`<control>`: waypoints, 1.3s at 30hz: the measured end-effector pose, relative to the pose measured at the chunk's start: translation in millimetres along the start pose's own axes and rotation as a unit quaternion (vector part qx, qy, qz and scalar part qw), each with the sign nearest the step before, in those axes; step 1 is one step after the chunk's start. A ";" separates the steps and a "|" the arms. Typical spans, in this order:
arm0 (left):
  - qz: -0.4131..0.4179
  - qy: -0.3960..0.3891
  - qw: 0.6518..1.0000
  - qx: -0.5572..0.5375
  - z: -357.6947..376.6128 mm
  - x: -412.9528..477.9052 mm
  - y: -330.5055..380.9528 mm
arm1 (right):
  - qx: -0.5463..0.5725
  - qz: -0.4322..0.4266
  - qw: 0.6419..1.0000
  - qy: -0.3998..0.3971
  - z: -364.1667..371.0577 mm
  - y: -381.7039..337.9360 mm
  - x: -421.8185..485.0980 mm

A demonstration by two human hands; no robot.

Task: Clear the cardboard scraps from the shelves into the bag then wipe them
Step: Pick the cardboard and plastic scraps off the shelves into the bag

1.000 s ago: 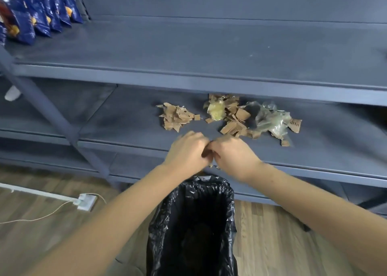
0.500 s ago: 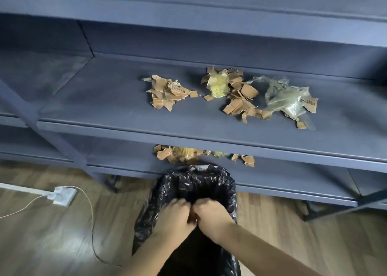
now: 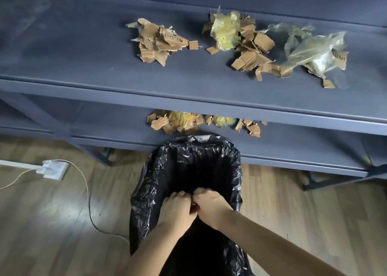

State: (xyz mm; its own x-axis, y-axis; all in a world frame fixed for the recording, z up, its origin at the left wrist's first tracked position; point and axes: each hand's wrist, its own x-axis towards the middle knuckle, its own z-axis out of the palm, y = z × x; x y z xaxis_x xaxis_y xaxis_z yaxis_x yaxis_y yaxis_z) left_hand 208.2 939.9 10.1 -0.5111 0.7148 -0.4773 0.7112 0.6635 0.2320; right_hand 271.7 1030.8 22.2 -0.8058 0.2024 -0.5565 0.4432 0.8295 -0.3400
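Note:
Over the open mouth of the black rubbish bag, my left hand and my right hand are pressed together, fingers curled round a handful of cardboard scraps that stays hidden between the palms. On the dark blue shelf lie a pile of torn cardboard scraps, a second pile mixed with yellow plastic and a crumpled clear plastic wrap. More scraps lie on the lower shelf, just behind the bag.
The bag stands on a wooden floor against the lower shelf's front edge. A white power strip with a thin cable lies on the floor to the left. A shelf leg stands at the right.
Both hands, pressed together, moved down from the shelf's front edge to the bag's mouth. The view tilted down and closer, so the lower shelf's scraps came into sight.

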 end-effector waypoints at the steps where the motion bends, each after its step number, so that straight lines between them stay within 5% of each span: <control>1: 0.000 -0.003 1.000 -0.007 1.3 0.2 -0.5 | 0.000 0.000 1.000 -0.003 1.4 0.4 0.3; 12: 0.053 0.001 0.998 -0.038 -10.1 6.8 2.9 | -0.035 -0.006 0.998 0.057 -32.9 23.5 -17.2; 20: 0.180 0.191 0.952 -0.155 -105.8 15.5 76.3 | -0.004 -0.048 0.938 0.344 -157.8 92.7 -72.9; 25: 0.223 0.248 0.921 -0.201 -167.7 51.1 145.0 | 0.016 0.063 0.896 0.439 -240.9 158.6 -79.0; 31: 0.168 0.181 0.962 -0.112 -207.8 115.2 202.3 | 0.041 0.185 0.902 0.387 -289.6 232.2 -85.7; 39: 0.051 0.144 0.987 -0.045 -225.1 170.5 210.2 | 0.030 0.186 0.933 0.306 -315.2 275.7 -54.9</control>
State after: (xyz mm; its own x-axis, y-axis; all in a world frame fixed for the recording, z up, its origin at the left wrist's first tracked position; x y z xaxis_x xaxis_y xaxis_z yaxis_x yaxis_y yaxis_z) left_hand 161.9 1251.0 168.3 -0.5639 0.8036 -0.1903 0.7272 0.5924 0.3468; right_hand 314.3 1412.5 197.9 -0.6574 0.7448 -0.1140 0.7433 0.6161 -0.2606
